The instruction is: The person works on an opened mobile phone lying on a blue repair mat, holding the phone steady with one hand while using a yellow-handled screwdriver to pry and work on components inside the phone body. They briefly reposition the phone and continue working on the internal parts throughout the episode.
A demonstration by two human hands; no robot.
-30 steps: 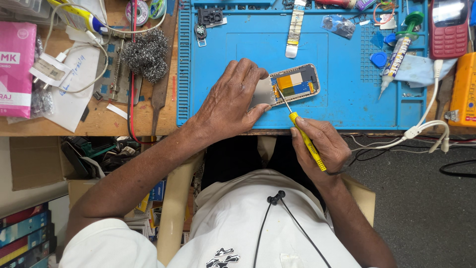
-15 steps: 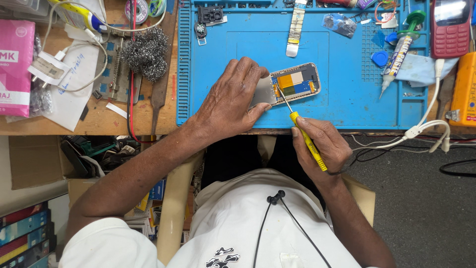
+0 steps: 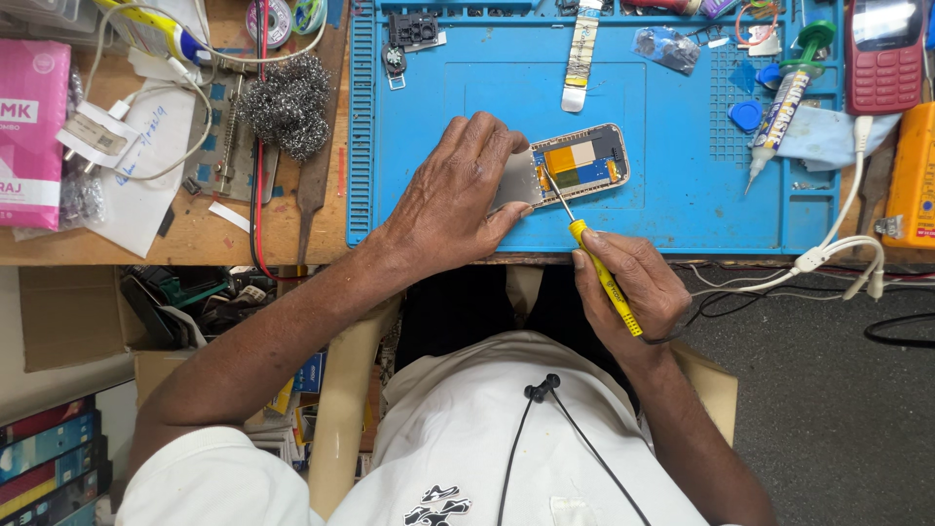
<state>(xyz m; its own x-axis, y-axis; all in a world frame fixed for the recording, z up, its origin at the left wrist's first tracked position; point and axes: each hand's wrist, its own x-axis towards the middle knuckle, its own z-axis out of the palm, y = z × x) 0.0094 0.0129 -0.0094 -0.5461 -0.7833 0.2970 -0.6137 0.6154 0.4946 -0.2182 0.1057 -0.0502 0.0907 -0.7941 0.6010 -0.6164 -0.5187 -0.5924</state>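
Note:
An opened small phone [image 3: 579,164] lies on the blue work mat [image 3: 662,205], its circuit board with orange and blue parts showing. My left hand [image 3: 453,195] presses down on the phone's left end and holds it still. My right hand [image 3: 628,287] grips a yellow-handled screwdriver [image 3: 604,278] near the table's front edge. The screwdriver's thin metal tip rests on the board near the phone's middle.
A red keypad phone [image 3: 881,54], a syringe-shaped paste tube [image 3: 784,102] and a blue cloth [image 3: 823,136] lie at the mat's right. An orange box [image 3: 916,175] sits far right. Steel wool [image 3: 285,102], a pink box [image 3: 29,131], white cables [image 3: 828,255] and papers crowd the wooden bench.

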